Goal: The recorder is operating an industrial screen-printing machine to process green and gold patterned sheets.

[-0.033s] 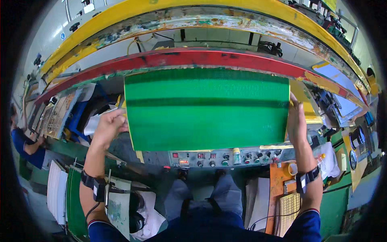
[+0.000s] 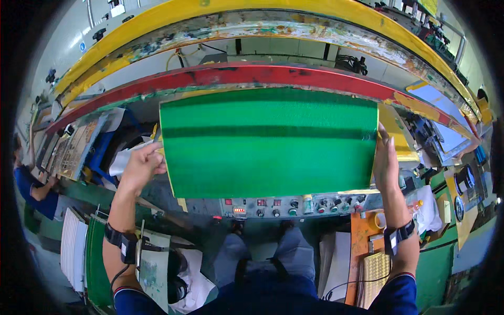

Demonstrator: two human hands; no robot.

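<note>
A wide, glossy green sheet [image 2: 270, 157] with a pale yellow rim spans the space between my hands, over the machine's front. My left hand [image 2: 144, 164] is curled at its left edge, thumb and forefinger closed on the rim. At the right edge, my right hand [image 2: 386, 160] stands upright with fingers and thumb against the rim. Its fingers are partly hidden behind the sheet. The far edge of the sheet reaches beneath a red bar [image 2: 252, 73].
Above the red bar runs a paint-stained yellow frame [image 2: 262, 11]. A control panel [image 2: 278, 207] with knobs lies below the sheet. An orange table [image 2: 358, 257] holds a cup [image 2: 380, 219]. Stacked white boards [image 2: 73, 252] stand lower left. Another person [image 2: 39, 191] is at far left.
The green sheet has tilted slightly, its far left corner a little lower, and the shine on it has shifted. Both hands keep almost the same place.
</note>
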